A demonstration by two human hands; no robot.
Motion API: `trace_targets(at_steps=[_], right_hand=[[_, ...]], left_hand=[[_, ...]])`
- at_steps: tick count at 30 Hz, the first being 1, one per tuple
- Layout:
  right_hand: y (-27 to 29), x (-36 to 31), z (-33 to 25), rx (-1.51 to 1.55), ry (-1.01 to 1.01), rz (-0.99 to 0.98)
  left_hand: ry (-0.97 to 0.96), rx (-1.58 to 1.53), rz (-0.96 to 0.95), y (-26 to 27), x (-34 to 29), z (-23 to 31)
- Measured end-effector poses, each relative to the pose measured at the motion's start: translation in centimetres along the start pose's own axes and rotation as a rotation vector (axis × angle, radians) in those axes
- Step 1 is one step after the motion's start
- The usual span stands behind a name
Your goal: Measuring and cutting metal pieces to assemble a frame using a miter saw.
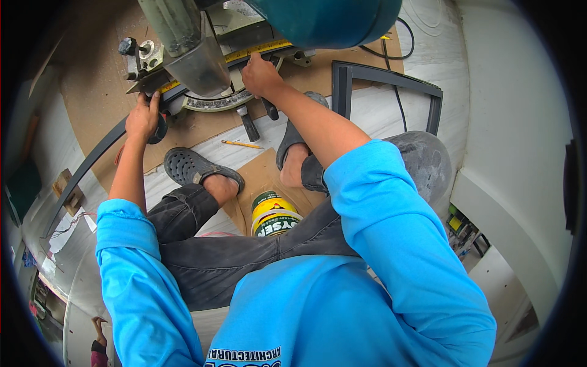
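Note:
A dark grey metal profile [92, 158] runs from the lower left onto the miter saw [211, 104]. Along it, across the saw's base, stretches the yellow blade of a tape measure [260, 48], passing behind the clear blade guard. My left hand [142, 119] is closed at the left of the saw, its fingertips on the tape and profile; the dark tape case [160, 129] shows beside the palm. Right of the guard, my right hand [260, 76] is closed, with thumb and finger pinching at the tape's lower edge. Its other fingers are curled and partly hidden.
The saw's teal motor housing [330, 21] hangs above my right hand. A dark angled frame [385, 76] lies to the right, crossed by a black cable [400, 104]. A pencil [241, 144] lies between my feet, and a bucket [273, 214] stands below me. Cardboard [92, 79] covers the floor.

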State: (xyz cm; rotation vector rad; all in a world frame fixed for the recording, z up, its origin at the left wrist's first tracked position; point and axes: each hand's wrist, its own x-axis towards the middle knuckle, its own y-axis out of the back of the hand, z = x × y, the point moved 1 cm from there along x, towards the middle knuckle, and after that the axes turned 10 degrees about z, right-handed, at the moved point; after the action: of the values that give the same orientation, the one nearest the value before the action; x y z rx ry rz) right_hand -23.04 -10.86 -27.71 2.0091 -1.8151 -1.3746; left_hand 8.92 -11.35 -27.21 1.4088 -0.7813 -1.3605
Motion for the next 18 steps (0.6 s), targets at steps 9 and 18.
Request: trace_targets(at_steps=[9, 18], right_hand=[[-0.2, -0.2, 0.2, 0.033, 0.010, 0.018], [1.0, 0.1, -2.2, -0.018, -0.254, -0.114]], left_hand=[[0.000, 0.023, 0.001, 0.1, -0.2, -0.2], [0.011, 0.010, -0.004, 0.1, -0.2, 0.2]])
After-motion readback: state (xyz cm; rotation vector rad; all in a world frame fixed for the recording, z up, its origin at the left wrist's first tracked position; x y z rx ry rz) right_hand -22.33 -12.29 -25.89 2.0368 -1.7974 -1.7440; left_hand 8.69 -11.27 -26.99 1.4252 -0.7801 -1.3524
